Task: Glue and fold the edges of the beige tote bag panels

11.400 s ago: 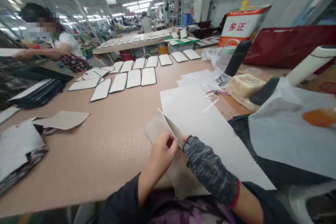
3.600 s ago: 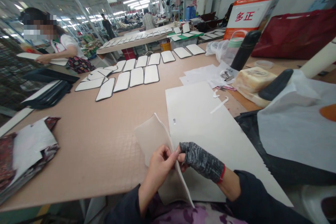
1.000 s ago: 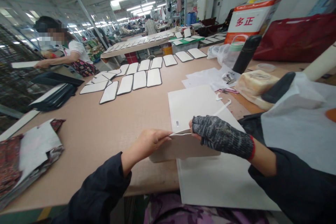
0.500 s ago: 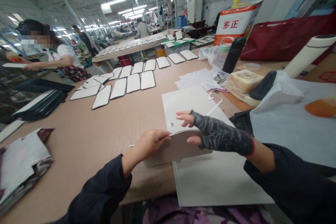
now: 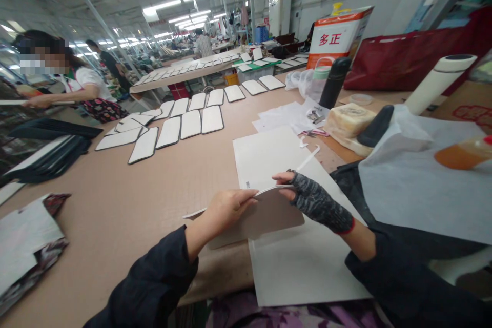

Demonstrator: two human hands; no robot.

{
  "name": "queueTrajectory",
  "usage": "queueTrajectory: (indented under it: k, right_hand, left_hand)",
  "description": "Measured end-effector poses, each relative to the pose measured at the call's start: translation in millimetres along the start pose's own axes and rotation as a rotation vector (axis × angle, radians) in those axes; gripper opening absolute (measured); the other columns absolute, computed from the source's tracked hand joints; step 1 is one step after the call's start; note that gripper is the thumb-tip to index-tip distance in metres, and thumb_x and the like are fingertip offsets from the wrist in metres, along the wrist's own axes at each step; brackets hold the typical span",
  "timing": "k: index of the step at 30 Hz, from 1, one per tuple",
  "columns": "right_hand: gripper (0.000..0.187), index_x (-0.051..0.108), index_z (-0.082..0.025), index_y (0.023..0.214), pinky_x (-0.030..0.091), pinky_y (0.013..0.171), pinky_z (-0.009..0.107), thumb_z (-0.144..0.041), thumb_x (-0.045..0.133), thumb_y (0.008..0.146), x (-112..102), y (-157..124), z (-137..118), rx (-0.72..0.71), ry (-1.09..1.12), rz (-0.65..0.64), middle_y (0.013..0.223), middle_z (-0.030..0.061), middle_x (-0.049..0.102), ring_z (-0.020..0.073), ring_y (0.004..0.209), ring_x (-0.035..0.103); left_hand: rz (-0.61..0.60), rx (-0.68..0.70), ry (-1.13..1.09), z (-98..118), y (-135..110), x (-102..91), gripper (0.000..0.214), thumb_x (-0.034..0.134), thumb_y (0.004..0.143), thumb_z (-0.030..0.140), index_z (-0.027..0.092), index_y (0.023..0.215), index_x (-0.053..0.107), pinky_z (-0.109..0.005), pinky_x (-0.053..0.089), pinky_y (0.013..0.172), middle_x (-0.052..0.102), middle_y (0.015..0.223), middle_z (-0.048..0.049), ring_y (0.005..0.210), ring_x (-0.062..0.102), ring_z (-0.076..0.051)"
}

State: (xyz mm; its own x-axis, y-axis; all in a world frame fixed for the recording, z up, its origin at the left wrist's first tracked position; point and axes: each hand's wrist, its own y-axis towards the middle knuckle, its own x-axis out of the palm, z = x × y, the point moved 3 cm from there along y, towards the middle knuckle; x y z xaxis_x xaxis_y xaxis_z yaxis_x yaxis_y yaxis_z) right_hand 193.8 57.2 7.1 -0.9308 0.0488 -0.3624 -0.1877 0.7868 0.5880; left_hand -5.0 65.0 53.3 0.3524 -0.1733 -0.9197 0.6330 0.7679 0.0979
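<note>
Our right hand (image 5: 309, 193) has narrowed about the edge of the grey panel (image 5: 274, 215); whether it pinches, we cannot tell. Our left hand (image 5: 229, 208) pinches that edge, running crosswise between them, partly over the white sheet (image 5: 303, 266).

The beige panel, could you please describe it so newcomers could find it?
On the brown table lies a large white sheet. Partly over it, the bare left hand grips the beige panel, gloved right hand at its edge. Unlike the sheet, it is darker and tilted up.
</note>
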Motion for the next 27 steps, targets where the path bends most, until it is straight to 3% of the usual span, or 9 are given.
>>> queueTrajectory:
  k: [8,13,18,23,27]
  right_hand:
    - [0.027,0.052,-0.02,0.11,0.049,0.076,0.032,-0.021,0.047,0.083,1.2,0.3,1.4,0.001,0.022,0.029,0.088,0.0043,0.06,0.0157,0.082,0.058]
    - [0.031,0.047,-0.021,0.113,0.048,0.072,0.028,-0.02,0.049,0.082,5.9,1.1,-2.7,-0.009,0.087,0.09,0.086,0.002,0.055,0.0139,0.079,0.055]
    - [0.029,0.047,-0.022,0.111,0.047,0.067,0.026,-0.019,0.05,0.082,10.9,-1.2,-2.5,-0.016,0.074,0.195,0.08,-0.0003,0.052,0.0128,0.073,0.054]
    - [0.031,0.047,-0.021,0.115,0.048,0.073,0.03,-0.014,0.043,0.085,16.1,-3.2,-7.6,-0.237,-0.183,0.173,0.089,0.0052,0.06,0.0164,0.082,0.057]
    - [0.027,0.056,-0.019,0.105,0.047,0.063,0.031,-0.013,0.041,0.084,16.1,-3.0,-10.7,-0.366,-0.548,-0.004,0.082,0.0071,0.064,0.0204,0.074,0.056]
  left_hand:
    - [-0.042,0.082,0.187,7.5,15.4,7.5,0.026,0.043,0.087,0.029,0.022,0.099,0.065,-0.022,0.043,0.063,0.07,0.085,-0.0065,0.073,0.063,-0.017]
    - [0.01,0.161,0.281,19.5,22.3,12.9,0.026,0.042,0.088,0.027,0.019,0.104,0.061,-0.021,0.041,0.06,0.069,0.084,-0.0065,0.07,0.061,-0.016]
    - [0.058,0.29,0.401,21.0,29.7,17.1,0.023,0.041,0.089,0.025,0.016,0.083,0.061,-0.019,0.037,0.051,0.064,0.066,-0.0031,0.057,0.056,-0.012]
    - [0.047,0.317,0.482,13.8,34.5,20.9,0.021,0.042,0.088,0.025,0.016,0.081,0.06,-0.019,0.037,0.05,0.064,0.066,-0.0017,0.057,0.056,-0.011]
    - [0.015,0.25,0.478,5.1,30.9,21.4,0.02,0.044,0.087,0.028,0.017,0.087,0.061,-0.02,0.041,0.052,0.067,0.071,-0.0032,0.061,0.06,-0.013]
